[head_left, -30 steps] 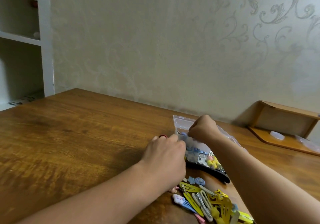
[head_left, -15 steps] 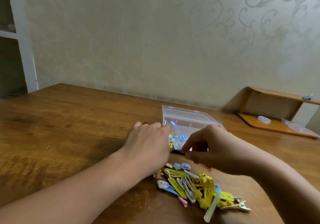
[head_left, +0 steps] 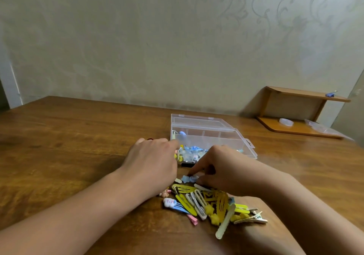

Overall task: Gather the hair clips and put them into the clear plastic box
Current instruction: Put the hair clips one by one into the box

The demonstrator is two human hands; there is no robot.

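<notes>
The clear plastic box (head_left: 208,134) stands open on the wooden table (head_left: 69,146), its lid lying flat behind it. Several small clips lie in its front compartment. A pile of hair clips (head_left: 208,201), mostly yellow, white and blue, lies on the table in front of the box. My right hand (head_left: 220,168) reaches down to the far end of the pile and pinches a small blue hair clip (head_left: 187,179) between fingertip and thumb. My left hand (head_left: 151,162) rests against the box's front left corner, its fingertips hidden.
A black clip (head_left: 187,164) lies at the box's front wall. At the back right stands a small wooden shelf (head_left: 295,126) with a clear lid-like piece (head_left: 286,121), a plastic bag (head_left: 319,129) and a blue binder clip (head_left: 331,94). The wall runs along the table's far edge.
My right hand came back from over the box to the pile and took hold of the blue clip. My left hand stayed at the box's corner.
</notes>
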